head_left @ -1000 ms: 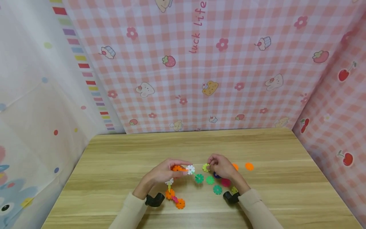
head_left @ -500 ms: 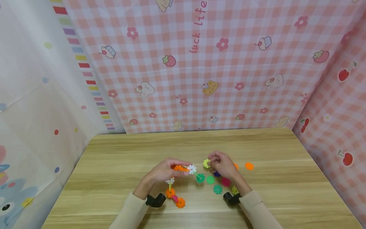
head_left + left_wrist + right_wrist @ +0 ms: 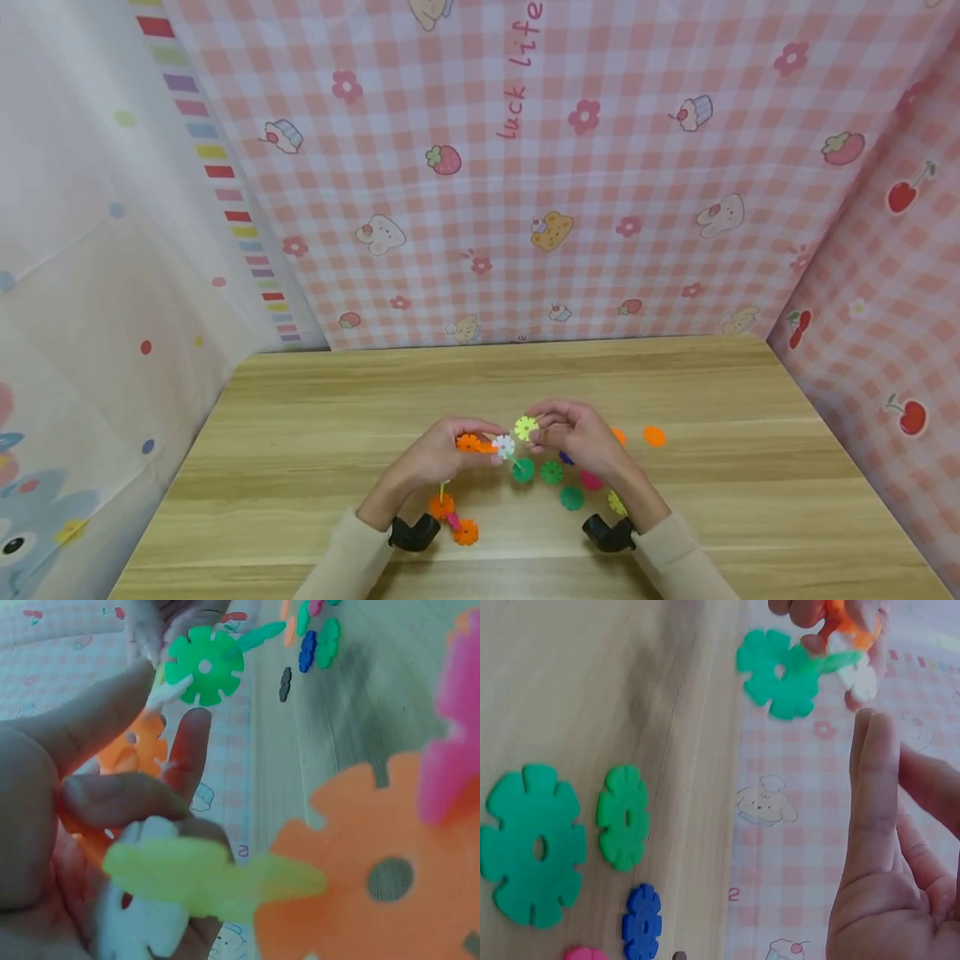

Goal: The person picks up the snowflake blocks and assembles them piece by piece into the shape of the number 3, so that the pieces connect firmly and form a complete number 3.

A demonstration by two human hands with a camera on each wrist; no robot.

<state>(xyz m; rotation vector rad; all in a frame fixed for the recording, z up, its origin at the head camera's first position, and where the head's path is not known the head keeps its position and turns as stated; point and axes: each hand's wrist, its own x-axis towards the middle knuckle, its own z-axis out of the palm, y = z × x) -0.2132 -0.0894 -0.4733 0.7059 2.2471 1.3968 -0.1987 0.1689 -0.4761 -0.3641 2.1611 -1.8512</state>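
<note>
My left hand point(image 3: 431, 450) holds a chain of interlocked, notched plastic flower discs. The thumb and fingers pinch it near an orange disc point(image 3: 468, 442) and a white disc point(image 3: 503, 447). Beyond the white one, a light green piece joins it to a green disc point(image 3: 780, 671). The chain's other end hangs below the palm: a yellow disc point(image 3: 214, 877), a big orange disc point(image 3: 352, 847) and a pink disc point(image 3: 461, 712). A loose yellow flower disc point(image 3: 526, 428) is pinched in my right hand point(image 3: 583, 433), close to the white disc; the right wrist view hides it.
Loose discs lie on the wooden table point(image 3: 300, 467) under and around the right hand: green point(image 3: 552, 472), teal point(image 3: 572, 498), blue point(image 3: 643, 922), pink point(image 3: 591, 481), yellow point(image 3: 617, 502) and orange point(image 3: 654, 436). A checked cloth point(image 3: 480, 208) hangs behind the table.
My right hand has moved left with the yellow disc, up to the white disc in the left hand. The chain's lower end has shifted slightly left.
</note>
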